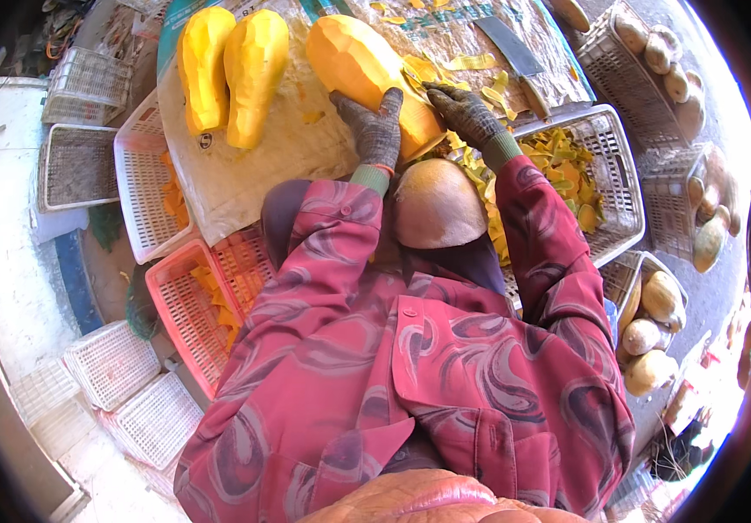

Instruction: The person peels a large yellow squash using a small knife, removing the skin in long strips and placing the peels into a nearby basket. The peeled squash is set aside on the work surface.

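Note:
A large squash [356, 55], mostly peeled to orange flesh, lies slanting on the sheet-covered work surface [271, 173]. Around its lower left side is my gloved left hand [372, 127], thumb and fingers spread against the flesh. My gloved right hand [470, 114] is at its right side, closed around what looks like a small hand peeler [413, 77], mostly hidden by fingers and peel. Two peeled yellow squashes [205, 68] [256, 75] lie side by side to the left. A cleaver [509, 46] with a wooden handle rests at the upper right, near peel strips [470, 62].
A tan, rounded squash-like piece [441, 202] sits over my right knee. Yellow-green peelings lie in a white crate [630, 189] at right. Red [182, 327] and white [143, 229] crates at left hold orange pieces. More crates with unpeeled squashes [650, 372] stand farther right.

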A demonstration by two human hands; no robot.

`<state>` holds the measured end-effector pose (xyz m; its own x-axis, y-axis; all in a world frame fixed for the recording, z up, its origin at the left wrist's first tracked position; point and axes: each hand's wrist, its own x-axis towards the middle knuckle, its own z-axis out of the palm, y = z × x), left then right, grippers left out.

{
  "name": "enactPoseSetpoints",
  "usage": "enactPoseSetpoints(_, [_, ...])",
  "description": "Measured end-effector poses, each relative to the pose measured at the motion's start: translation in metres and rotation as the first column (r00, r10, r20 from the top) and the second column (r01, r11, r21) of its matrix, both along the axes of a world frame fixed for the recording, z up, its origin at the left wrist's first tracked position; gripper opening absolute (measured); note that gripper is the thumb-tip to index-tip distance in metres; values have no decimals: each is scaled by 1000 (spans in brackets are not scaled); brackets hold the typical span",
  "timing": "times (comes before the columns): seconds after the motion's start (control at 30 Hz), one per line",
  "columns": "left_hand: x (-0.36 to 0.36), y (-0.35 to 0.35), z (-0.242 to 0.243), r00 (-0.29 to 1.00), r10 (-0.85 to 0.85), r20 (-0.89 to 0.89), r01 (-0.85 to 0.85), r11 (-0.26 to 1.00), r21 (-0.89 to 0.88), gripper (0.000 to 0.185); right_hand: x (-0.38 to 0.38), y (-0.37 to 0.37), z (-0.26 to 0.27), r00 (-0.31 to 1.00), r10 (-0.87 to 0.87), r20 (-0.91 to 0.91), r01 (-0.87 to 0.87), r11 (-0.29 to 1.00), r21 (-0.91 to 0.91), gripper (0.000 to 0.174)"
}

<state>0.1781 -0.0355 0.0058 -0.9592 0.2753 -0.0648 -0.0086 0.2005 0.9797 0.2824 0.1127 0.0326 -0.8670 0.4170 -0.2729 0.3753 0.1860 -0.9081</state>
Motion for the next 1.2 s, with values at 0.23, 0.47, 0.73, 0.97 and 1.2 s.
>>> enactPoseSetpoints(0.23, [1, -11, -13, 999, 23, 42, -26, 996, 86, 112, 48, -24, 15, 995, 81, 62, -94, 966, 240, 46])
enactPoseSetpoints(0.47, [8, -13, -4, 998, 8, 58, -20, 980, 196, 112, 173, -31, -26, 997, -82, -1, 77, 933, 350, 34])
enactPoseSetpoints(0.73, [-4, -11, -27, 999, 16, 40, -24, 977, 213, 110, 15, -18, 4, 990, 105, -99, -64, 934, 352, 49])
enactPoseSetpoints(0.97, [2, -16, -13, 997, 47, 56, -54, 989, 138, 110, 75, -34, 50, 933, 180, 311, -316, 824, 470, 43])
enactPoseSetpoints(1.2, [2, -15, -13, 998, 24, 61, -35, 982, 188, 112, 138, -1, 12, 992, 107, 60, -121, 786, 606, 40])
